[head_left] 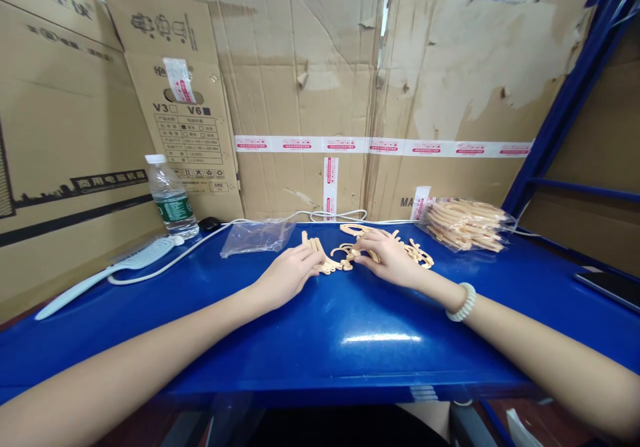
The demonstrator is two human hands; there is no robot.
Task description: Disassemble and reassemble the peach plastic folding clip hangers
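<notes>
Loose beige curved pieces lie on the blue table in front of me; their exact kind is unclear. My left hand (290,275) rests at the left end of the pile, its fingers together and curled against a row of slim beige pieces (327,262). Part of that row is hidden under the fingertips. Over the middle of the pile, my right hand (386,257) pinches a small beige piece (354,254) between thumb and fingers. More loose beige pieces (419,254) show just beyond the right hand, overlapping one another.
A clear bag of beige pieces (465,224) sits at the back right. An empty-looking plastic bag (257,238), a water bottle (173,200), a pale blue hairbrush (135,258) and a white cable (165,274) are leftward. A phone (613,286) lies far right. Cardboard (300,100) walls the back.
</notes>
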